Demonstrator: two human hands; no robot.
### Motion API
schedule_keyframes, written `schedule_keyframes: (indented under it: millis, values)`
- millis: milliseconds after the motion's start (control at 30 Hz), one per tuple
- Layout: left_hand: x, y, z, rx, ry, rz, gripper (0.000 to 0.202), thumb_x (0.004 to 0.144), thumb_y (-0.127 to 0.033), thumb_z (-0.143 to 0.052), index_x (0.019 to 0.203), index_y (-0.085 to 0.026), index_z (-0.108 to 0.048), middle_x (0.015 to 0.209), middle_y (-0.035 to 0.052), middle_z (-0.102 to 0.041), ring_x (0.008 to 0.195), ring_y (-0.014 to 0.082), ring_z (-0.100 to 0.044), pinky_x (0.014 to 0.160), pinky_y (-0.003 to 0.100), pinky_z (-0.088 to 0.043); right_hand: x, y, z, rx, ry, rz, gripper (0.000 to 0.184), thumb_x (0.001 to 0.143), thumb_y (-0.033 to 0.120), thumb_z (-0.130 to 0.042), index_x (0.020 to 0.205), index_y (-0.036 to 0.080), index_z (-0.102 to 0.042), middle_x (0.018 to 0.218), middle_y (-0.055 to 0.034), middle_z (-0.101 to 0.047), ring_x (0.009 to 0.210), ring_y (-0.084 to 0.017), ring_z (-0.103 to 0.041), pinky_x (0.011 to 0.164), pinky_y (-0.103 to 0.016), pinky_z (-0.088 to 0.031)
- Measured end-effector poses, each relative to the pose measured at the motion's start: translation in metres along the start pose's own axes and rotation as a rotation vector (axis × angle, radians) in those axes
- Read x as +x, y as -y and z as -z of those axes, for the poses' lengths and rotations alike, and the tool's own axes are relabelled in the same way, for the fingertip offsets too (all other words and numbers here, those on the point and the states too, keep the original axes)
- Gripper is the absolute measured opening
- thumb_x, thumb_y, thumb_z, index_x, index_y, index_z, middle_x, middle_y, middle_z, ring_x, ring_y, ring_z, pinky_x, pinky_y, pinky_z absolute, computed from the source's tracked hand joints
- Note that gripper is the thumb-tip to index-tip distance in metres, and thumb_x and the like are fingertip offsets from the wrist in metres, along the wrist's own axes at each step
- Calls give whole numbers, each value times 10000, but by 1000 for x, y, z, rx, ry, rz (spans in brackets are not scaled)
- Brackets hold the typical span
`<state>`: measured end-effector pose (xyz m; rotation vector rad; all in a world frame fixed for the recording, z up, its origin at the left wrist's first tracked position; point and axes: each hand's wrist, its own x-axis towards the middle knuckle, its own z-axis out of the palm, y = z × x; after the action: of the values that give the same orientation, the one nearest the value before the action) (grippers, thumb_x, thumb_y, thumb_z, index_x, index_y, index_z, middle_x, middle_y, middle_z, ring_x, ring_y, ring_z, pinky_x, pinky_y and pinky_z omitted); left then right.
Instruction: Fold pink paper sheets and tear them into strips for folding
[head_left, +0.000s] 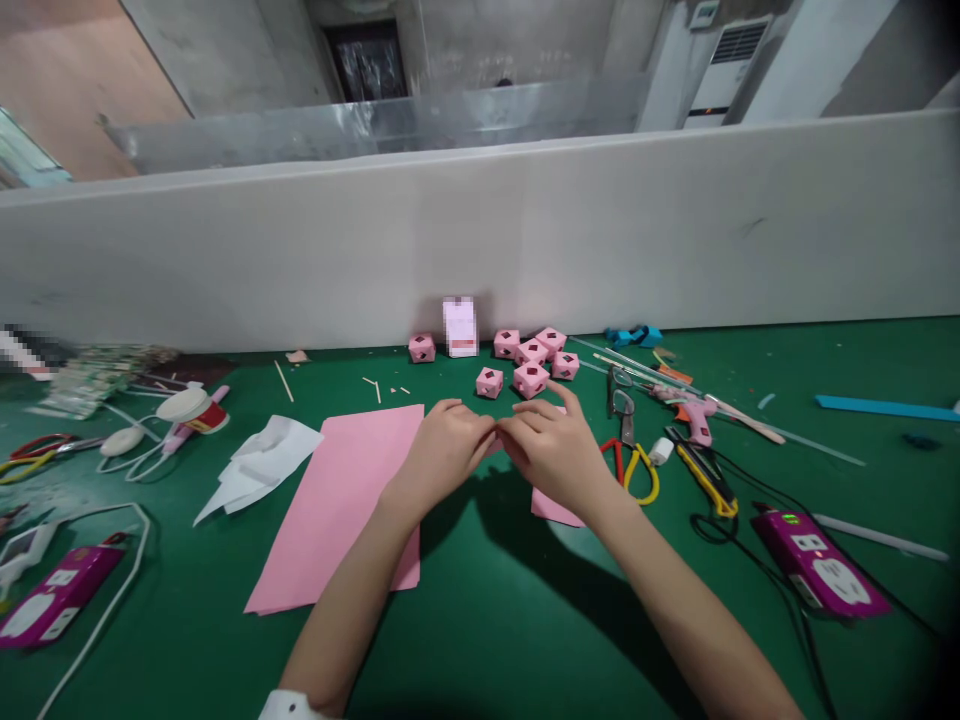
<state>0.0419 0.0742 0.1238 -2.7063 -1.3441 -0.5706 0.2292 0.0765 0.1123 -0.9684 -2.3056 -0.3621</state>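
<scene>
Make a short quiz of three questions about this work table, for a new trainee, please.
1. True or false: the fingertips of the left hand and the right hand meet over the green table.
2. Which thing lies just to the right of the right hand? A) scissors B) white paper C) a large pink sheet
3. What colour are the small cubes near the wall?
Key: 1 true; 2 A; 3 pink.
</scene>
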Motion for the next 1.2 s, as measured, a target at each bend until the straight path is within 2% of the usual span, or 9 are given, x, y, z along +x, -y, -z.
schedule_keyframes:
  millis: [233, 400, 533, 633, 733, 833, 933, 1100, 1200]
  values:
    - [0, 2, 5, -1, 3, -4, 323, 1003, -270, -469, 765, -187, -671, 657, 22, -667, 651, 178, -577, 757, 338, -442, 2, -6, 0, 9, -66, -31, 121, 897, 177, -582, 824, 218, -670, 796, -9, -755, 857, -190, -677, 1102, -481, -281]
    - [-4, 18, 11, 26, -20, 47, 287, 989, -310, -518, 816, -194, -715, 691, 36, -699, 674, 185, -606, 672, 316, -415, 2, -31, 4, -22, -105, -112, 123, 864, 148, -586, 797, 219, -660, 802, -1, -758, 802, -176, -680, 1080, -475, -310]
    - [-10, 33, 16, 104, -42, 107, 320, 988, -327, -515, 763, -199, -702, 651, 32, -681, 628, 180, -594, 611, 295, -397, -5, -60, 10, -90, -119, -196, 123, 857, 147, -583, 787, 216, -656, 821, -15, -765, 834, -205, -695, 1066, -500, -318]
    - [-10, 33, 18, 116, -50, 142, 321, 988, -331, -516, 766, -195, -703, 640, 31, -675, 606, 175, -589, 590, 285, -386, -8, -70, 15, -117, -155, -275, 92, 867, 192, -603, 800, 211, -663, 862, -31, -769, 849, -221, -700, 1050, -505, -335]
    - [-6, 24, 13, 50, 14, 107, 305, 989, -320, -518, 792, -192, -712, 680, 43, -695, 646, 179, -619, 619, 284, -404, -6, -56, 17, -72, -126, -257, 97, 892, 295, -628, 920, 221, -684, 922, -43, -770, 945, -247, -687, 1064, -533, -315]
    - [0, 13, 4, -20, 90, 56, 304, 990, -322, -513, 797, -192, -708, 704, 48, -701, 677, 188, -639, 623, 283, -407, -2, -28, 11, -27, -45, -161, 232, 872, 373, -677, 1060, 237, -682, 996, -58, -766, 1044, -281, -646, 1108, -597, -235]
    - [2, 8, -1, -58, 120, 26, 302, 991, -304, -507, 776, -189, -685, 705, 38, -693, 679, 192, -637, 620, 285, -406, -1, -7, 2, 15, 43, -77, 60, 895, 235, -636, 894, 248, -694, 864, -12, -768, 1070, -268, -634, 1136, -615, -172]
    - [0, 7, 2, -215, 33, 11, 182, 982, -194, -495, 1017, -210, -673, 949, 28, -741, 863, 184, -674, 757, 290, -466, -2, -2, -3, 48, 103, -102, 164, 936, 180, -561, 810, 211, -660, 805, -24, -756, 1041, -244, -660, 1150, -592, -190]
    - [1, 6, 2, -203, -10, 19, 140, 945, -165, -526, 976, -203, -658, 934, 24, -738, 880, 194, -668, 813, 316, -470, -2, -4, -3, 61, 99, -129, 162, 954, 199, -548, 830, 201, -653, 840, -33, -760, 1035, -239, -670, 1163, -597, -157]
